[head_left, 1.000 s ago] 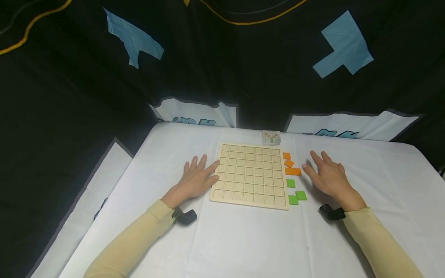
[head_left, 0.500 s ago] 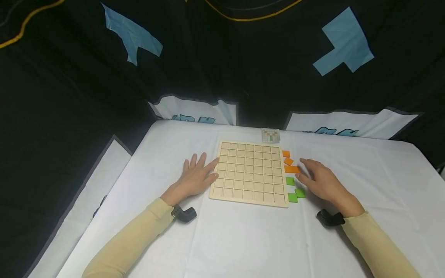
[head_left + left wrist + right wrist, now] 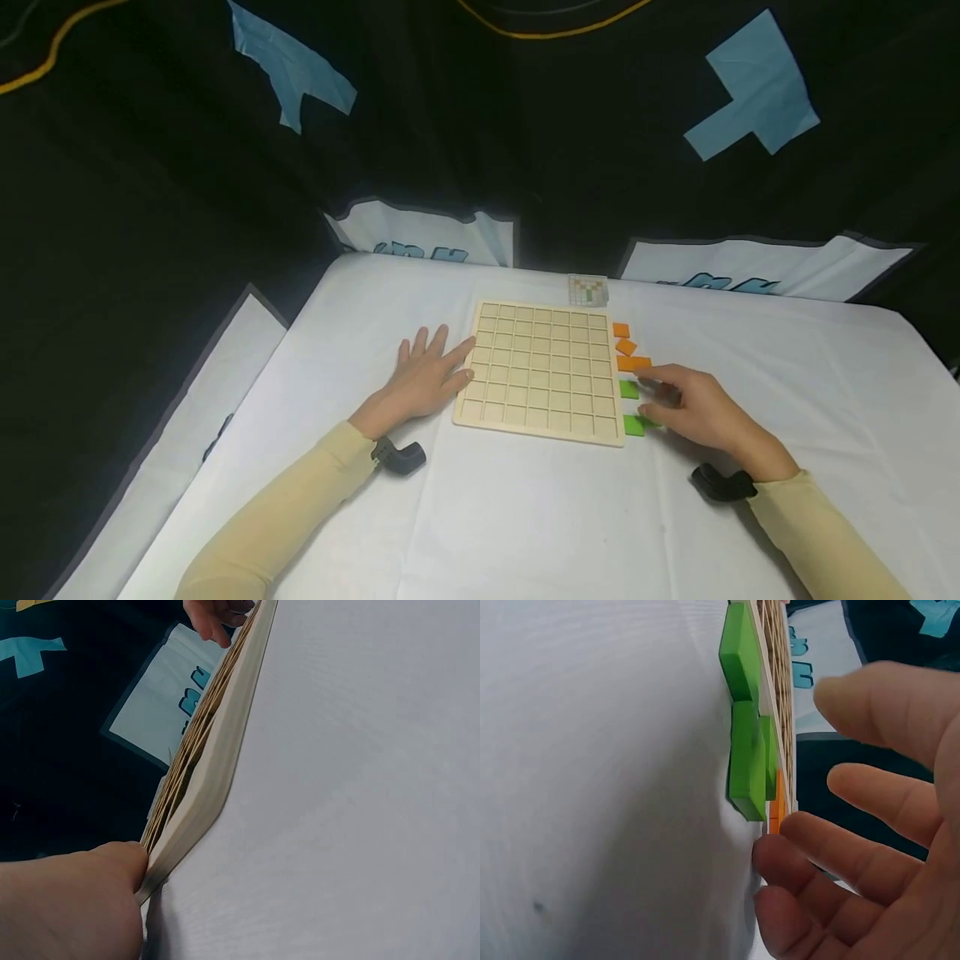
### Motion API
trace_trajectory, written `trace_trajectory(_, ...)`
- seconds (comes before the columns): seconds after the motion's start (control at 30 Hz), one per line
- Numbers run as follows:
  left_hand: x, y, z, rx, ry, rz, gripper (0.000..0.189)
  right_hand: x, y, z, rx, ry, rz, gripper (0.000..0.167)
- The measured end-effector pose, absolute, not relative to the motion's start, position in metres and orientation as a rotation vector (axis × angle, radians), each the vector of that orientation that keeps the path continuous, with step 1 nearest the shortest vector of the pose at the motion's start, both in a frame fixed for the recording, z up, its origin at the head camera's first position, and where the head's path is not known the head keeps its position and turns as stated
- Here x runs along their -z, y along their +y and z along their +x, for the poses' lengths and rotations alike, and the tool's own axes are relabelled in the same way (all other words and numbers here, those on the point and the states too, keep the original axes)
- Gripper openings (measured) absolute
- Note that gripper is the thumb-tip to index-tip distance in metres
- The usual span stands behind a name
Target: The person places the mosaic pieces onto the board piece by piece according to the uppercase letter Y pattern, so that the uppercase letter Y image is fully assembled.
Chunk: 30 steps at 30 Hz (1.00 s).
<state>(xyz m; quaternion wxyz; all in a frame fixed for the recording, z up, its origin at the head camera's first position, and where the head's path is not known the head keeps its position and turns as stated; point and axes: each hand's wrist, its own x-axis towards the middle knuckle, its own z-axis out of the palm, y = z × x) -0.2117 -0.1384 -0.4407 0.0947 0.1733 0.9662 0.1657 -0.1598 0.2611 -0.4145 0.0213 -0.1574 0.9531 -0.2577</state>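
A square wooden grid board [image 3: 538, 373] lies flat on the white cloth, its cells bare. My left hand [image 3: 426, 379] rests spread at its left edge, thumb and forefinger touching the rim. Along the right edge lie orange tiles [image 3: 621, 331] at the top and green tiles [image 3: 628, 389] below. Over the green tiles my right hand [image 3: 697, 406] hovers with fingers bent and thumb apart, holding nothing. In the right wrist view, the green tiles [image 3: 748, 761] lie flat just beyond the fingers. One green tile is partly hidden under the hand in the head view.
A small card with a coloured grid pattern [image 3: 588, 291] lies behind the board's far edge. A black curtain [image 3: 480, 125] with blue tape patches [image 3: 757, 83] hangs behind the table. Each wrist carries a black camera mount [image 3: 401, 457].
My right hand has moved left from beside the tiles to over the green ones, its fingers bending more. The left hand stays at the board's edge.
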Motion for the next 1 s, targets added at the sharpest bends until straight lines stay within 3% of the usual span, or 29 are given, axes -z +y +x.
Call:
trace_trajectory(0.47,0.443,-0.132,-0.216,-0.496,2.858,0.519,0.062,0.422,0.272,-0.152,0.848,2.9,-0.586,0.034)
trace_trajectory(1.0,0.441,-0.139,-0.21,-0.496,2.868,0.505,0.061,0.422,0.266,-0.154,0.84,2.87,-0.636,0.038)
